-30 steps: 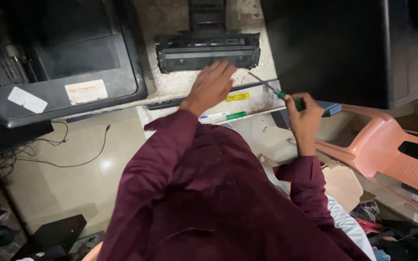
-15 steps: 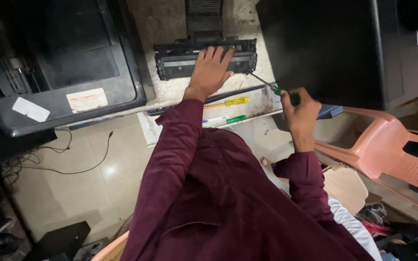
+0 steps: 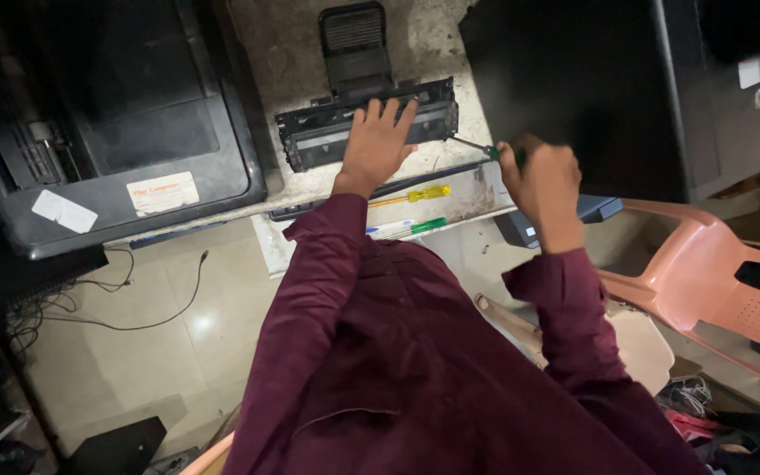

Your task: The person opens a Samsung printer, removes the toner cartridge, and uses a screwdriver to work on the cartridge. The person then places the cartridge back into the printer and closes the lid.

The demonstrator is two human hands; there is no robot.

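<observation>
A long black toner cartridge (image 3: 364, 132) is laid flat across the stained worktop, while a green-handled screwdriver (image 3: 484, 150) is held slanted, its thin shaft tip set against the cartridge's right end.

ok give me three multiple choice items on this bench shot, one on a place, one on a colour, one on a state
1. Where does the left hand rest?
A. on the black cartridge
B. on the pink chair
C. on the floor

2. What colour is the handle of the screwdriver lying on the bench?
A. red
B. yellow
C. white

3. What is the right hand doing?
A. hanging open
B. gripping a green-handled screwdriver
C. holding a cable

A: the palm lies flat on the cartridge.
B: the handle lying below the cartridge is yellow.
B: the fist is closed on the handle, with the shaft pointing at the cartridge.
</observation>
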